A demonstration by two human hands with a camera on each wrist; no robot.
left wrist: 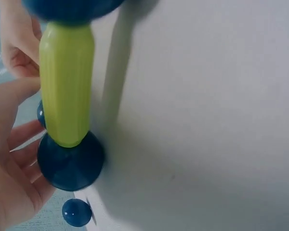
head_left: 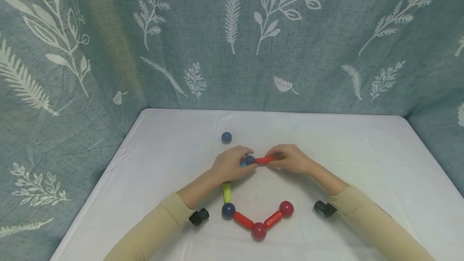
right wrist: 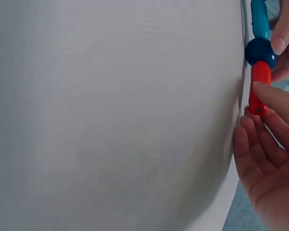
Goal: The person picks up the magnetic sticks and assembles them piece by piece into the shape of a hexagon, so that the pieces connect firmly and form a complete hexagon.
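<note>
Near the middle of the table, my left hand (head_left: 228, 163) pinches a dark blue ball (head_left: 250, 160) between thumb and fingers. A red rod (head_left: 263, 160) joins that ball on the right, and my right hand (head_left: 291, 159) pinches the rod's other end. From the ball's far side runs a light blue rod (right wrist: 260, 19), mostly hidden behind the left hand in the head view. Below the left wrist, a yellow-green rod (head_left: 226, 193) meets a blue ball (head_left: 228, 210); its upper end joins another blue ball (left wrist: 71, 163), seen in the left wrist view.
From the lower blue ball, a red rod (head_left: 243, 220) leads to a red ball (head_left: 259, 231), then a second red rod (head_left: 273, 219) to another red ball (head_left: 286, 209). One loose blue ball (head_left: 226, 137) lies behind the hands. A patterned curtain (head_left: 217, 71) hangs behind the white table (head_left: 362, 212).
</note>
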